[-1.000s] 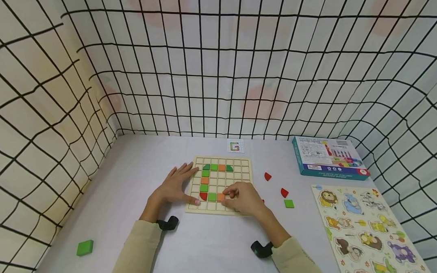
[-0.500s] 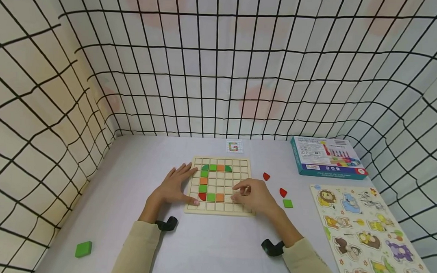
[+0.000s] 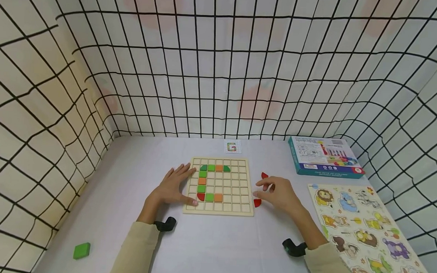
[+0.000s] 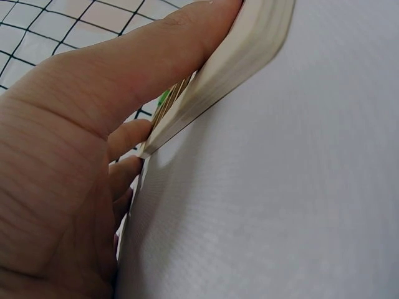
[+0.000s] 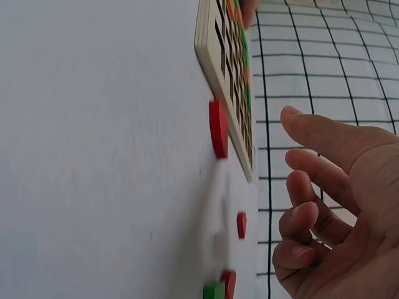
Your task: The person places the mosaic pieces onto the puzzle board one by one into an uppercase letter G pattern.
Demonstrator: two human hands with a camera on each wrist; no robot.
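Observation:
A wooden grid board (image 3: 234, 186) lies on the white table, with green, orange and red tiles set in some of its squares. My left hand (image 3: 174, 187) is spread along its left edge, the thumb lying on the front left corner. The last tile in the lower row is an orange tile (image 3: 218, 197). My right hand (image 3: 280, 192) hovers just right of the board, fingers loosely bent and holding nothing. Nearest to it are a red quarter-round piece (image 3: 257, 203) by the board's edge and another red piece (image 3: 264, 175) farther back. In the right wrist view, a green tile (image 5: 214, 291) shows low down.
Behind the board lies a small pattern card (image 3: 233, 146). At the right are a boxed game (image 3: 325, 157) and an animal picture board (image 3: 361, 224). A green block (image 3: 81, 250) sits at the front left. Black netting (image 3: 214, 71) surrounds the table.
My right hand has let go of the orange tile in the lower row and moved right, off the board, over the loose pieces. The left hand stays at the board's edge.

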